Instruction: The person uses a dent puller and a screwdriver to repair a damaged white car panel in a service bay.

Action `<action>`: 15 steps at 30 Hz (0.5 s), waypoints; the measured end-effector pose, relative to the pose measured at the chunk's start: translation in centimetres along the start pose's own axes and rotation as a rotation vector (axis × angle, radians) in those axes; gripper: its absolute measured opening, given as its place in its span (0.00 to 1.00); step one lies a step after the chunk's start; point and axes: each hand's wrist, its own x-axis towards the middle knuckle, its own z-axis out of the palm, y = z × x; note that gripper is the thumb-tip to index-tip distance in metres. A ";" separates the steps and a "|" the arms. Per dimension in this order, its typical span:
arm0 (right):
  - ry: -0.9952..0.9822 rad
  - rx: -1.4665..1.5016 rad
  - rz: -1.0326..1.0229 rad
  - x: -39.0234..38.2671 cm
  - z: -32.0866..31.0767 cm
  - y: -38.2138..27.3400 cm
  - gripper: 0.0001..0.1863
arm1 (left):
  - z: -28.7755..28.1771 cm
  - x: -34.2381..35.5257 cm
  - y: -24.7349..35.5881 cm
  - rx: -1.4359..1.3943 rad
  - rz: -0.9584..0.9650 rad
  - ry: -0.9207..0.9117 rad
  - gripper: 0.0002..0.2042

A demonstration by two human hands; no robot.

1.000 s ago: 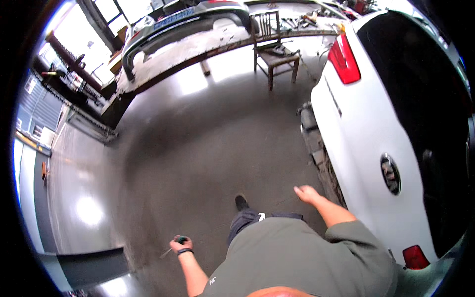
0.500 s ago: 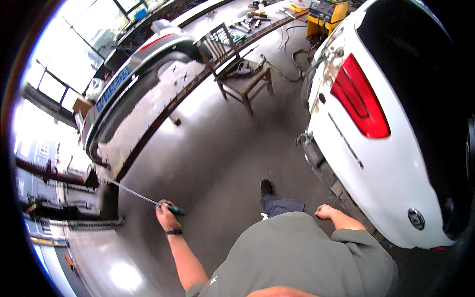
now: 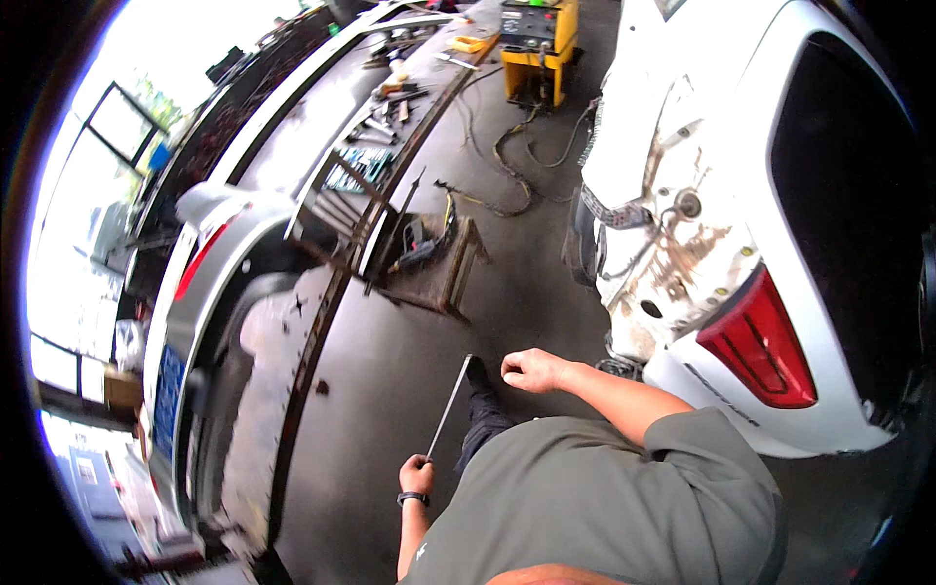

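My left hand (image 3: 416, 475) is closed round a long screwdriver (image 3: 448, 407); its thin metal shaft points up and away, and my fingers hide the handle. My right hand (image 3: 531, 370) is in front of my body, fingers curled in, with nothing showing in them. It is nearest to the shaft's tip but apart from it. To my right stands a white car (image 3: 682, 292) with a red tail light (image 3: 760, 343); its rear side panel is stripped and stained.
Ahead stands a wooden chair (image 3: 429, 283) with a cabled tool (image 3: 419, 249) on it. Behind it, a long bench (image 3: 429, 107) holds hand tools. A yellow machine (image 3: 539, 49) has cables on the floor. A silver bumper (image 3: 185, 322) lies on the left.
I have turned toward the bench and the car's side. My left hand has swung the screwdriver from pointing left to pointing ahead. My right hand has come up and forward.
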 end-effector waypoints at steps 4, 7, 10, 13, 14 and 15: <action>0.113 0.144 0.256 6.9 -4.7 -0.3 0.16 | -2.6 14.3 12.3 0.225 0.207 -0.105 0.05; 0.113 0.498 0.238 11.9 -9.3 -1.1 0.20 | -4.2 23.2 23.1 0.401 0.440 -0.111 0.05; 0.335 1.065 0.168 15.9 -14.8 -1.6 0.17 | -4.6 30.4 33.9 0.539 0.856 -0.116 0.06; 0.485 1.185 0.082 19.4 -20.0 -0.5 0.11 | -3.0 36.6 43.1 0.542 0.892 -0.142 0.04; 0.517 1.204 0.132 20.5 -21.8 0.3 0.10 | -2.0 38.4 45.8 0.531 0.919 -0.172 0.04; 0.545 1.236 0.136 21.5 -23.6 1.1 0.10 | -1.0 39.9 48.3 0.534 0.956 -0.182 0.04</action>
